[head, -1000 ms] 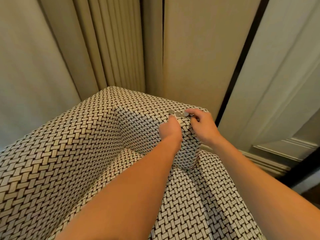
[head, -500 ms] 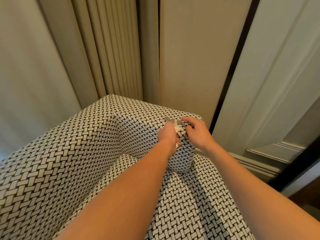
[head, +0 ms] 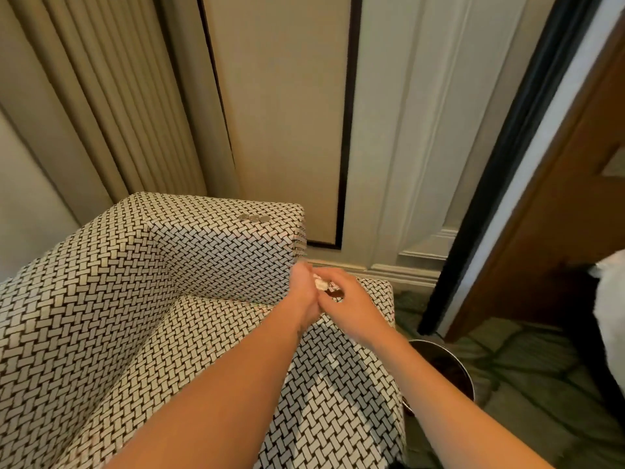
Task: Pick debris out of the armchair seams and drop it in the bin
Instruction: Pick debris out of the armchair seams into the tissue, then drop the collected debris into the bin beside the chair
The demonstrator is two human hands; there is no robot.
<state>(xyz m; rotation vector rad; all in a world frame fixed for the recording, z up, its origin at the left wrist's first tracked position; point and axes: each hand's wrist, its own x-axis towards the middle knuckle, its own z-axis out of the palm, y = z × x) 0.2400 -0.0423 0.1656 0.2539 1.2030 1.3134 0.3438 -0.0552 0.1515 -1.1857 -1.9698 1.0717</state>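
The armchair spreads beneath and left of the fingers. The bin stands on the floor, down and right of them, half hidden by the right forearm. The right hand pinches the debris, a crumpled white scrap with something brown beside it. The left hand meets it, but blur hides whether it grips. Best to gather everything into one firm pinch and release only above the bin's mouth.

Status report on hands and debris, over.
Right hand pinches scrap; left hand touching, blurred. Bin on floor beside armchair, scrap not dropped. Path looks clear.
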